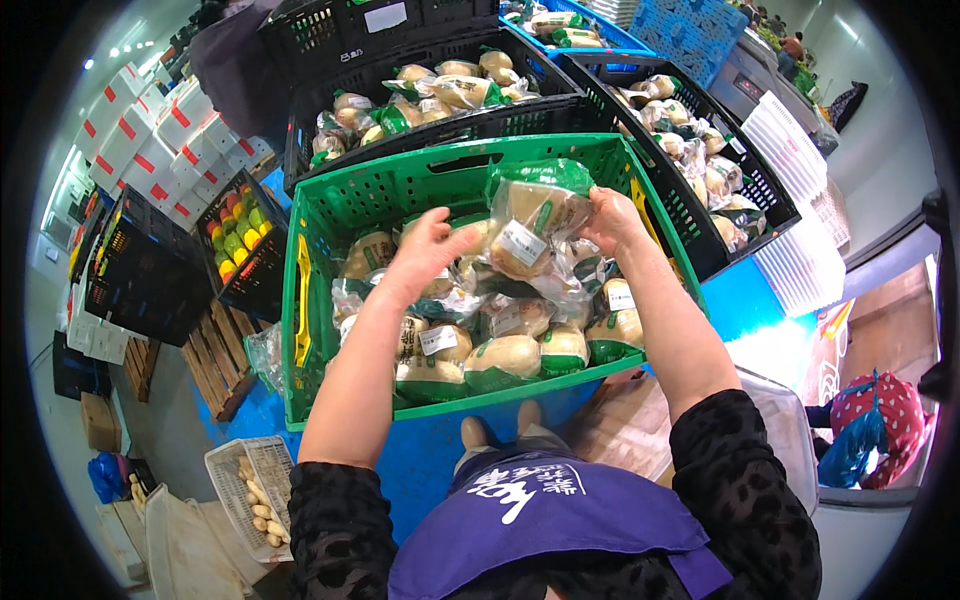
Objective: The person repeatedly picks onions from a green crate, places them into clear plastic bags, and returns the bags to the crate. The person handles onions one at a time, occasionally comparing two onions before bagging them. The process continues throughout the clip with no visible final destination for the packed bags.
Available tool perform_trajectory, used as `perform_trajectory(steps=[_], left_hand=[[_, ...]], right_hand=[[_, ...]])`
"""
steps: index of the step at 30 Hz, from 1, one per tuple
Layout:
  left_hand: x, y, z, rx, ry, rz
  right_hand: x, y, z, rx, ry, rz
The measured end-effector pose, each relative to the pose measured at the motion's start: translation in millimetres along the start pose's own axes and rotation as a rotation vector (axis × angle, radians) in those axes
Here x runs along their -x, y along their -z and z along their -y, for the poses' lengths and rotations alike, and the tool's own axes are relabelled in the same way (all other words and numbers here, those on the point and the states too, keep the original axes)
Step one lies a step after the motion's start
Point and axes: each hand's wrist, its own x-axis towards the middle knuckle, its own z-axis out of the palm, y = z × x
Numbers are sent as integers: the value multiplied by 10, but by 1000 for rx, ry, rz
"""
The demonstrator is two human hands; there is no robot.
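My right hand (611,221) grips the top right side of a clear and green plastic bag of pale root vegetables (536,225), which bears a white label. The bag is held above a green plastic crate (405,409). My left hand (431,255) is empty with its fingers apart, just left of the held bag and over the crate. Inside the crate lie several similar bags (502,360), with green film at the base and white labels on some. The crate's far floor is partly hidden by the held bag.
Black crates (435,124) of similar bags stand beyond and at the right (705,277). A black crate of mangoes (240,232), wooden pallets (217,360) and a white basket (251,499) of pale roots are at the left. A person (874,435) is at the far right.
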Motion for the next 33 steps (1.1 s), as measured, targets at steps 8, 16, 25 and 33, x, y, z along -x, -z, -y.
perform_trajectory(steps=[8, 16, 25, 33], left_hand=[[189, -71, -331, 355, 102, 170], [218, 9, -493, 456, -149, -60], [531, 78, -893, 553, -195, -39], [553, 678, -1347, 938, -522, -117]], right_hand=[[167, -309, -106, -336, -124, 28], [98, -271, -300, 311, -269, 80], [143, -266, -281, 833, -76, 119], [82, -339, -75, 844, 34, 162]])
